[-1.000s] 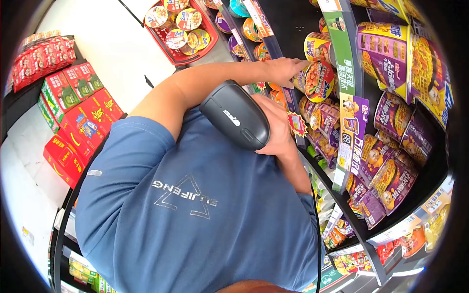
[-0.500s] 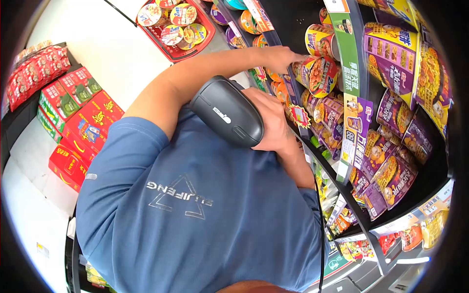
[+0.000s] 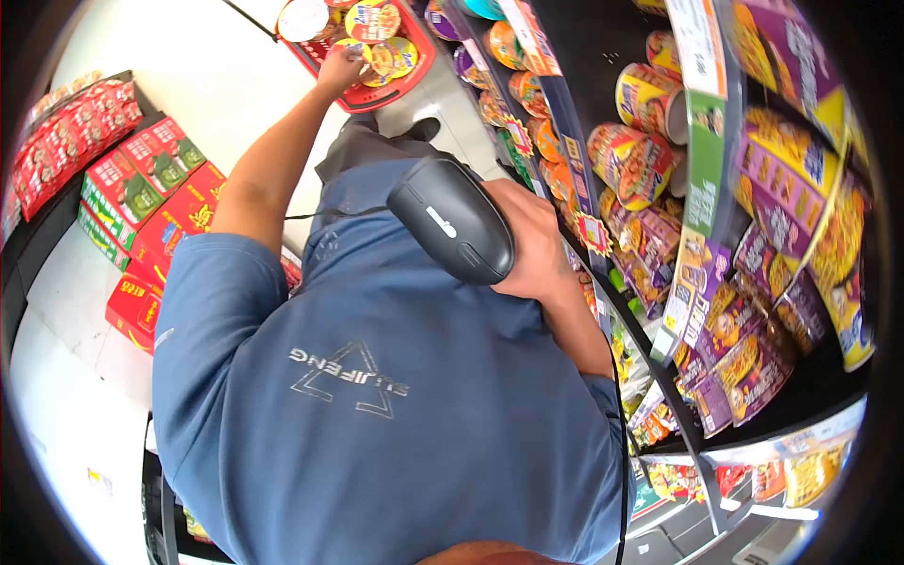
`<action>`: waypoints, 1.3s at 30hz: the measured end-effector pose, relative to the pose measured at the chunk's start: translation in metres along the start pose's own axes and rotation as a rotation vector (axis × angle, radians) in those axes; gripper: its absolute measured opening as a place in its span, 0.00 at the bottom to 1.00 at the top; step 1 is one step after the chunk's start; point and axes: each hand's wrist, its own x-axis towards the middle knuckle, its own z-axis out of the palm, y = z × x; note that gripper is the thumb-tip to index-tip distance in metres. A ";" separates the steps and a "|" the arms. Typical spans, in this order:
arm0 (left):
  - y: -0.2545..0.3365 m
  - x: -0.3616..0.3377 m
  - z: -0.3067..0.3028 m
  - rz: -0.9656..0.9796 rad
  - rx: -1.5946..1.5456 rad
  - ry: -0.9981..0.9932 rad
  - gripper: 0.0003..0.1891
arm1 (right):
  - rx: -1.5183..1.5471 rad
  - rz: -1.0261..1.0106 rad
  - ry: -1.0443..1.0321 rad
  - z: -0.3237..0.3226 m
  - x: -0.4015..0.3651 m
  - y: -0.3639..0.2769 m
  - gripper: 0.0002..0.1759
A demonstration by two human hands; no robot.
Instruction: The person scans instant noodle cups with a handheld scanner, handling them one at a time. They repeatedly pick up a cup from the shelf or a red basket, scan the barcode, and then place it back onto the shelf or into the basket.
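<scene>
**Two hands, my left one nearer the noodle cup**

Head view: at eleven o'clock, my left hand (image 3: pixel 339 72) is at the red basket (image 3: pixel 428 58), fingers part-curled; I can't tell if they grip anything. The noodle cup (image 3: pixel 381 62) sits toward three o'clock from them, lid up. At four o'clock from it, my right hand (image 3: pixel 533 235) wraps a black device (image 3: pixel 452 222).

Place: looks like a shop
Shelves (image 3: pixel 595 61): display noodle cups (image 3: pixel 629 168)
Shelf edges (image 3: pixel 702 193): carry price strips (image 3: pixel 697 47)
Red basket (image 3: pixel 427 68): holds lidded tubs (image 3: pixel 373 21)
</scene>
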 end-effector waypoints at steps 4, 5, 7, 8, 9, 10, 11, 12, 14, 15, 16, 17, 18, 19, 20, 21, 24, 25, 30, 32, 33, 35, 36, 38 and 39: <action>-0.076 -0.023 0.008 -0.352 0.022 -0.145 0.22 | -0.011 0.023 -0.047 0.015 0.021 0.008 0.25; -0.082 -0.031 0.006 -0.409 0.020 -0.198 0.23 | -0.012 0.029 -0.052 0.018 0.027 0.009 0.25; -0.096 -0.037 0.013 -0.421 0.093 -0.177 0.25 | 0.008 0.026 -0.058 0.026 0.037 0.011 0.23; -0.092 -0.035 0.011 -0.458 0.099 -0.202 0.27 | 0.002 0.052 -0.076 0.029 0.042 0.012 0.23; -0.089 -0.032 0.010 -0.457 0.105 -0.198 0.28 | -0.005 0.075 -0.093 0.032 0.048 0.013 0.22; -0.084 -0.027 0.012 -0.443 0.112 -0.182 0.29 | -0.004 0.111 -0.108 0.035 0.052 0.014 0.21; -0.078 -0.021 0.010 -0.428 0.117 -0.165 0.30 | -0.001 0.110 -0.111 0.039 0.055 0.016 0.21; -0.082 -0.007 0.015 -0.391 0.135 -0.171 0.33 | 0.014 0.142 -0.114 0.043 0.058 0.020 0.21; -0.076 0.013 0.022 -0.295 0.186 -0.112 0.38 | 0.028 0.201 -0.137 0.049 0.061 0.026 0.23; -0.067 0.024 0.022 -0.256 0.195 -0.092 0.40 | 0.025 0.200 -0.136 0.051 0.063 0.029 0.23; -0.057 0.034 0.023 -0.254 0.193 -0.093 0.40 | 0.026 0.243 -0.141 0.054 0.064 0.030 0.24; -0.049 0.046 0.024 -0.195 0.217 -0.049 0.41 | 0.025 0.285 -0.145 0.057 0.066 0.032 0.24; -0.039 0.056 0.025 -0.136 0.241 -0.008 0.42 | 0.038 0.309 -0.136 0.060 0.068 0.035 0.25; -0.028 0.066 0.025 -0.132 0.239 -0.008 0.42 | 0.034 0.310 -0.134 0.062 0.070 0.037 0.25; -0.014 0.075 0.022 -0.123 0.264 -0.033 0.43 | 0.041 0.359 -0.126 0.064 0.072 0.040 0.25; -0.006 0.085 0.021 -0.115 0.288 -0.057 0.44 | 0.047 0.408 -0.119 0.066 0.073 0.042 0.25; 0.006 0.112 0.032 -0.023 0.354 -0.076 0.50 | 0.063 0.465 -0.106 0.069 0.080 0.053 0.24; 0.014 0.117 0.032 0.031 0.455 -0.081 0.52 | 0.077 0.507 -0.101 0.071 0.082 0.056 0.24; 0.015 0.154 0.052 0.119 0.733 -0.240 0.59 | 0.088 0.577 -0.044 0.084 0.077 0.077 0.28; 0.008 0.168 0.060 0.163 0.749 -0.218 0.60 | 0.075 0.584 -0.052 0.088 0.077 0.087 0.28; 0.003 0.171 0.063 0.203 0.769 -0.201 0.61 | 0.069 0.594 -0.063 0.090 0.075 0.089 0.28; -0.007 0.181 0.070 0.230 0.790 -0.189 0.63 | 0.089 0.623 -0.066 0.095 0.072 0.095 0.28; -0.011 0.183 0.072 0.253 0.845 -0.192 0.64 | 0.088 0.636 -0.071 0.096 0.073 0.096 0.28; -0.013 0.192 0.073 0.291 0.889 -0.218 0.67 | 0.074 0.646 -0.067 0.099 0.075 0.103 0.27; -0.017 0.195 0.076 0.307 0.880 -0.217 0.67 | 0.085 0.651 -0.070 0.099 0.074 0.105 0.28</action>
